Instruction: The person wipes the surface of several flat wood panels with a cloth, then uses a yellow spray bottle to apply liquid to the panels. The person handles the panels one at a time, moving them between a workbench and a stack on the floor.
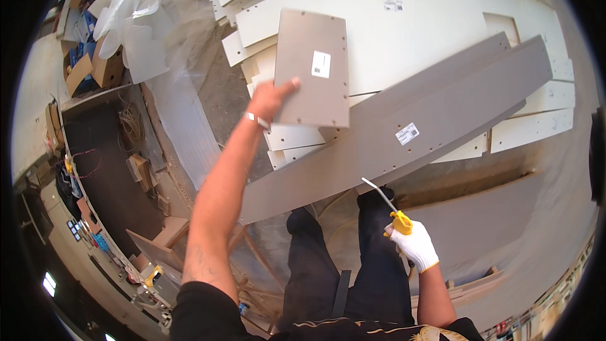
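My left hand (pixel 270 100), bare and with a pale band at the wrist, grips the left edge of a small grey-brown panel (pixel 310 35), thumb on its face. A white label sits on that panel, and small holes run along its edges. My right hand (pixel 418 249), in a white glove, is wrapped round a yellow air blow gun (pixel 401 221). Its thin bent nozzle points up and left, near the front edge of a long grey-brown panel (pixel 379 145). This long panel lies slanted beneath the small one and bears its own label.
Large white panels (pixel 423 44) are stacked behind the long panel. Crumpled clear plastic sheeting (pixel 148 22) lies at the far left, near open cardboard boxes (pixel 104 66). Another grey panel (pixel 473 224) lies low at the right. A dark-topped bench (pixel 101 151) with coiled cord stands left.
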Demonstrator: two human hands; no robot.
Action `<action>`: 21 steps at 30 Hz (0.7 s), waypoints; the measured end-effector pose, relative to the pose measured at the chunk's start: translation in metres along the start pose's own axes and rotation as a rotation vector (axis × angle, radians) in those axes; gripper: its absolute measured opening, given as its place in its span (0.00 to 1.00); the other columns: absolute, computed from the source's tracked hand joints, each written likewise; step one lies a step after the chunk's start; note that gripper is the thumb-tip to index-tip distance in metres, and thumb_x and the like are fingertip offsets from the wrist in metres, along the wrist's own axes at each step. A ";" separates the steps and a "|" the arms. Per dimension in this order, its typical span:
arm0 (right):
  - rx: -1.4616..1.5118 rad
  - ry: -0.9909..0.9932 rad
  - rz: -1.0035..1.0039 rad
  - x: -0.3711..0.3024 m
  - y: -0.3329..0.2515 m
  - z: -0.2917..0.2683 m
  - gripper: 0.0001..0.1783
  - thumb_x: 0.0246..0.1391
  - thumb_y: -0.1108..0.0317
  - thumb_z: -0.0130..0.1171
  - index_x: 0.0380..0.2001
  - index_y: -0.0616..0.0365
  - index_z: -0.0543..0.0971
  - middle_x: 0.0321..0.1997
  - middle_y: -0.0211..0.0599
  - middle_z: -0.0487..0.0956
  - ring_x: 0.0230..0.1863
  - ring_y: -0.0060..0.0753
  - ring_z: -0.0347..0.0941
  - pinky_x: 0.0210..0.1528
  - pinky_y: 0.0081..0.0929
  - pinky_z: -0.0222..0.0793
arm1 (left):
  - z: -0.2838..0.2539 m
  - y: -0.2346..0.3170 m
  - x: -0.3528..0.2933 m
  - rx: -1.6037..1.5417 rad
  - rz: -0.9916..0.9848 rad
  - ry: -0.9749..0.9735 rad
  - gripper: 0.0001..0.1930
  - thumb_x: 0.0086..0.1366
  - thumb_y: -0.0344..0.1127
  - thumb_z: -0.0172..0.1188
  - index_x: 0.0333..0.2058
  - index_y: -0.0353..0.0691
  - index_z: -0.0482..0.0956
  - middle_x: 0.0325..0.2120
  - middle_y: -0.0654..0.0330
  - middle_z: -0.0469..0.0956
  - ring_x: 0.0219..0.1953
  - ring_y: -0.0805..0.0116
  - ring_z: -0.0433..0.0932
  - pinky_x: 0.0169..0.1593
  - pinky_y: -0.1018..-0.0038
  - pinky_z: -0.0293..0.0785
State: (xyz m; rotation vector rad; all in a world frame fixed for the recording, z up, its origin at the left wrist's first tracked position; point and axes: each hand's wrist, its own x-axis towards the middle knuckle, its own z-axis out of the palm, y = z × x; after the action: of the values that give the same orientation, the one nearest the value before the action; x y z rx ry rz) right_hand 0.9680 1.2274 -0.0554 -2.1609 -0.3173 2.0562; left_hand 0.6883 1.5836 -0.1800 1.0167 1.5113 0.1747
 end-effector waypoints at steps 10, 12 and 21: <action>-0.184 0.012 -0.075 -0.112 -0.010 0.025 0.09 0.55 0.66 0.67 0.34 0.60 0.86 0.22 0.30 0.81 0.18 0.20 0.72 0.22 0.24 0.67 | -0.012 -0.092 -0.278 -0.783 -0.036 0.331 0.26 0.68 0.41 0.70 0.57 0.28 0.77 0.50 0.55 0.82 0.49 0.66 0.81 0.55 0.70 0.77; -0.166 0.168 -0.112 -0.131 -0.002 0.043 0.08 0.55 0.68 0.65 0.33 0.61 0.86 0.22 0.32 0.81 0.17 0.21 0.73 0.22 0.24 0.68 | -0.021 -0.114 -0.313 -0.847 0.053 0.423 0.25 0.68 0.39 0.70 0.58 0.31 0.76 0.52 0.57 0.81 0.53 0.67 0.78 0.59 0.70 0.74; -0.456 0.352 -0.462 -0.179 0.028 0.203 0.14 0.52 0.62 0.69 0.32 0.65 0.85 0.24 0.47 0.84 0.25 0.39 0.83 0.33 0.36 0.75 | -0.095 -0.235 -0.438 -0.978 0.125 0.596 0.20 0.70 0.37 0.67 0.55 0.32 0.78 0.47 0.60 0.83 0.46 0.71 0.80 0.53 0.72 0.76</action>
State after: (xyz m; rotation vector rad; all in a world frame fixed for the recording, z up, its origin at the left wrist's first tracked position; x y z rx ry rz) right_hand 0.7591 1.1476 0.0995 -2.3343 -1.2002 1.4198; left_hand 0.4345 1.1912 0.0150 0.2501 1.5770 1.2588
